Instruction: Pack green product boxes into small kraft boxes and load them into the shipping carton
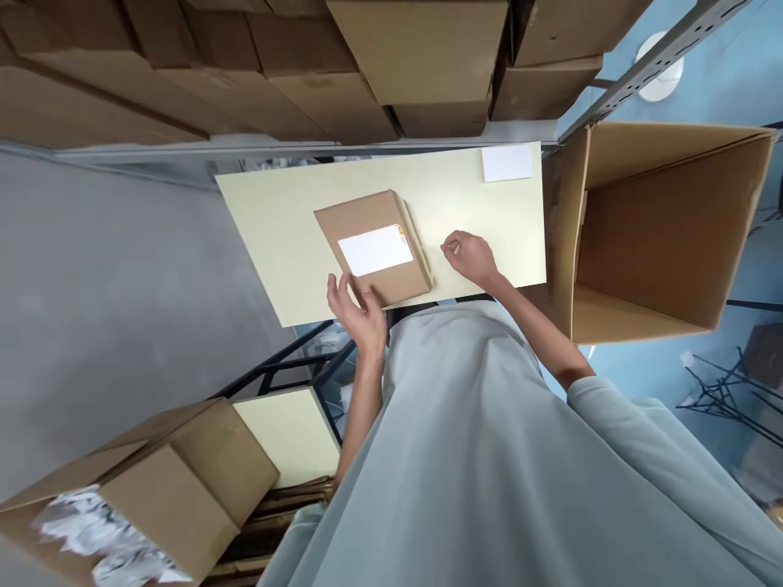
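Note:
A flat brown cardboard box [382, 287] lies closed on the pale yellow tabletop [269, 236]. A white label [375, 250] with a small yellow-orange mark at its right end sits on its top. My left hand [360, 316] is at the box's near left corner, fingers apart and thumb by the near edge; whether it touches the cardboard I cannot tell. To the right of the box, apart from it, my right hand [472, 258] hovers over the tabletop with thumb and fingers pinched together. Anything between those fingertips is too small to make out.
A white stack of paper or labels [506, 163] lies at the tabletop's far right corner. A large open carton [661, 236] stands to the right. Cardboard boxes [422, 57] fill the shelf beyond. Lower left, another open carton [177, 481] holds crumpled white paper [103, 530].

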The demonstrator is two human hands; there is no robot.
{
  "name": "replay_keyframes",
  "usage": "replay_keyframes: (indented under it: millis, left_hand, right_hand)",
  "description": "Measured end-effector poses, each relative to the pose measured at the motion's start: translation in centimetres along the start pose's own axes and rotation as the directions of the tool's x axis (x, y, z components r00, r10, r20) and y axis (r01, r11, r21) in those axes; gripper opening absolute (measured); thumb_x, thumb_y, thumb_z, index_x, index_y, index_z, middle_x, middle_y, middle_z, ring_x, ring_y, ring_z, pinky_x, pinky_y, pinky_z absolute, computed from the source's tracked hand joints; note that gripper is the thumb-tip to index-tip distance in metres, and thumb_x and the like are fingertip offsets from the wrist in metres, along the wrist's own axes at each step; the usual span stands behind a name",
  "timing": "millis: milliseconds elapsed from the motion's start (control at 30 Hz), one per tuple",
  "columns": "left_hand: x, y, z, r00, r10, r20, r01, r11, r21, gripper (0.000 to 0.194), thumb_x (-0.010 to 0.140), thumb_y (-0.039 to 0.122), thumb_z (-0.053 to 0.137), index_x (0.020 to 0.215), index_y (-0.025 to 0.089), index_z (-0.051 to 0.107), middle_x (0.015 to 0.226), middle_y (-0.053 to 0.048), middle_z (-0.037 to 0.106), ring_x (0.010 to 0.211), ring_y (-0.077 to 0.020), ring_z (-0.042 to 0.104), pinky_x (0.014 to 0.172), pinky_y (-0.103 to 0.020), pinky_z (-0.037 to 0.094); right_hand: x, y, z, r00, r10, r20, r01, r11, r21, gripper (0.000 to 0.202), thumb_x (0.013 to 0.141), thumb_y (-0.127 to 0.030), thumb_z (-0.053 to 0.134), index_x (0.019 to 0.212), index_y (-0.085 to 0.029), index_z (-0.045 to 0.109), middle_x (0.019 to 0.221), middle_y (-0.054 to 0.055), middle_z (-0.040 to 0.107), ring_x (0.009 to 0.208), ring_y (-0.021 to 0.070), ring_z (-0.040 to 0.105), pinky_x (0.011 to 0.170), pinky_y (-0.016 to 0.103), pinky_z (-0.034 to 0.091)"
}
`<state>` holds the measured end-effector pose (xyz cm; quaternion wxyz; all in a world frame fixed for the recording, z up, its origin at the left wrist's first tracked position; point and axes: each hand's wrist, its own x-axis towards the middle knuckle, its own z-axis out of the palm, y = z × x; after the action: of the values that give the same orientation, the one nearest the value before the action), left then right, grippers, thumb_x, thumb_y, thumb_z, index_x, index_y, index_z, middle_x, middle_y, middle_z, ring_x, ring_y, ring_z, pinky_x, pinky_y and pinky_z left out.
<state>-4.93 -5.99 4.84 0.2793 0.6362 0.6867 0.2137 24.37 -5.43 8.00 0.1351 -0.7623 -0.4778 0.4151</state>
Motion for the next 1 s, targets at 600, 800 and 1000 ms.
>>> replay_keyframes:
  millis: [600,800,1000]
  left_hand:
    - [1.0,-1.5,1.1,0.998,-0.059,0.039,0.061,0.996,-0.064,0.057,0.110,0.040,0.062,0.161,0.015,0.055,0.177,-0.024,0.044,0.173,-0.0329,0.036,0.145,-0.051,0.025]
    - [1.2,-2.7,2.3,0.985,-0.134,0.107,0.148,0.979,-0.138,0.090,0.102,0.047,0.072,0.176,0.013,0.034,0.183,-0.024,0.037,0.174,-0.0303,0.034,0.144,-0.043,0.026]
    - [1.2,-2.9,2.4,0.970,-0.181,0.160,0.209,0.961,-0.179,0.098,0.099,0.048,0.074,0.179,0.015,0.029,0.185,-0.024,0.034,0.168,-0.0302,0.045,0.132,-0.040,0.045]
  right_hand:
    - [4.7,-1.9,5.4,0.995,0.002,0.099,0.026,0.960,-0.280,0.015,0.105,-0.016,0.057,0.109,-0.018,0.071,0.120,0.020,0.080,0.117,0.0367,0.075,0.102,0.051,0.062]
    - [3.7,-1.0,6.0,0.995,0.066,-0.078,-0.066,0.998,0.005,0.017,0.111,-0.020,0.048,0.105,-0.022,0.064,0.107,0.010,0.077,0.102,0.0281,0.074,0.096,0.042,0.059]
    - [3.8,-2.2,8.7,0.969,0.211,-0.131,-0.172,0.950,0.262,0.020,0.115,-0.027,0.047,0.112,-0.023,0.066,0.105,0.004,0.078,0.101,0.0213,0.076,0.097,0.034,0.058]
